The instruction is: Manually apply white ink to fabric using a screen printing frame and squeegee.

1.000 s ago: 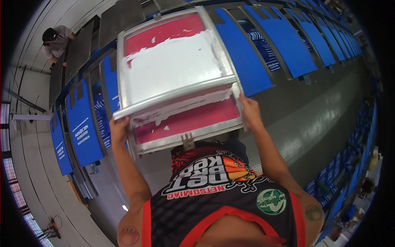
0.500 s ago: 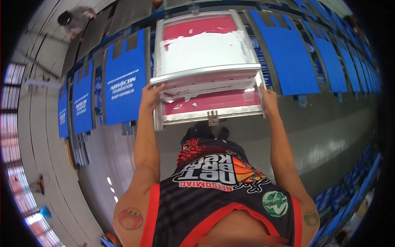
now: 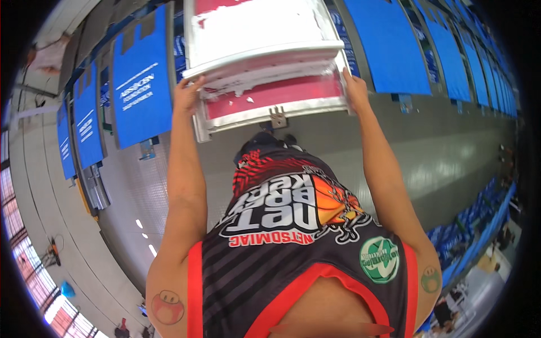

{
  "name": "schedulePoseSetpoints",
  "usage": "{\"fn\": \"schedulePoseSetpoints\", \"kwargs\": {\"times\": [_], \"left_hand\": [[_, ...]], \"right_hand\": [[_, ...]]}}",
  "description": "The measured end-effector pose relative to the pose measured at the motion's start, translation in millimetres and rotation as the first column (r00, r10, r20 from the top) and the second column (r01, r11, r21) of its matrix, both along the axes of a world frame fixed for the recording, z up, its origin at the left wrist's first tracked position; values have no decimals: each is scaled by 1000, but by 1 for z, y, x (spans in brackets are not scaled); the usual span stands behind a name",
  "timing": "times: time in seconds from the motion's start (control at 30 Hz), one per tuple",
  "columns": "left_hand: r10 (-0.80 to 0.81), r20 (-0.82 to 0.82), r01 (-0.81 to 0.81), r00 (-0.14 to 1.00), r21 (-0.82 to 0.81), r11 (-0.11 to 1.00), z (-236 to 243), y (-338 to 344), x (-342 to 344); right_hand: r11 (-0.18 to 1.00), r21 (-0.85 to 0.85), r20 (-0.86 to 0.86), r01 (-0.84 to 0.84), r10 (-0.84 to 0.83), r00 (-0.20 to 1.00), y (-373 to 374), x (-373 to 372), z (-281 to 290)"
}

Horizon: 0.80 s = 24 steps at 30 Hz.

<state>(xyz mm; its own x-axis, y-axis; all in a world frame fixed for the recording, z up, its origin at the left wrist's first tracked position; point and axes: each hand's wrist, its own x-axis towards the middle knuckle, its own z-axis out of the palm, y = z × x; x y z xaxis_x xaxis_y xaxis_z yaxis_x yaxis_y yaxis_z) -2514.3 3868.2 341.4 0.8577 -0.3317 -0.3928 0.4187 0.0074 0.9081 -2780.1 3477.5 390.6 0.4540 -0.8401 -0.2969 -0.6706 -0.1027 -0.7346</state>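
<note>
A metal-edged printing screen (image 3: 239, 119) lies in front of me, with red mesh and a thick spread of white ink (image 3: 256, 27) on it. Across the screen rests a long metal squeegee (image 3: 265, 57), white ink smeared along its near side. My left hand (image 3: 187, 97) is closed at the screen's left edge, its thumb by the squeegee's left end. On the opposite edge, my right hand (image 3: 356, 93) grips the screen's side, just below the squeegee's right end. Some fingers of both hands are hidden. A small metal bracket (image 3: 278, 116) sits at the middle of the near rim.
Blue bags with cut-out handles lie on boards in a row, one on the left (image 3: 143, 79) and another on the right (image 3: 389, 50). A grey floor (image 3: 428, 146) lies below. More blue pieces hang on a rack (image 3: 468, 225) at the lower right.
The whole view has shifted, so screen, hands and bags appear higher and slightly further left. Both hands keep their places on the screen's sides.
</note>
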Motion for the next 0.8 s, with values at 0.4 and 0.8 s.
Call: {"fn": "schedulePoseSetpoints", "kwargs": {"times": [0.4, 0.8], "left_hand": [[38, 39, -38, 999, 1, 999, -17, 7, 3], [-290, 418, 22, 861, 540, 842, 29, 1, -3]], "right_hand": [[992, 78, -10, 96, -95, 995, 15, 1, 20], [636, -755, -73, -161, 163, 984, 17, 8, 30]]}}
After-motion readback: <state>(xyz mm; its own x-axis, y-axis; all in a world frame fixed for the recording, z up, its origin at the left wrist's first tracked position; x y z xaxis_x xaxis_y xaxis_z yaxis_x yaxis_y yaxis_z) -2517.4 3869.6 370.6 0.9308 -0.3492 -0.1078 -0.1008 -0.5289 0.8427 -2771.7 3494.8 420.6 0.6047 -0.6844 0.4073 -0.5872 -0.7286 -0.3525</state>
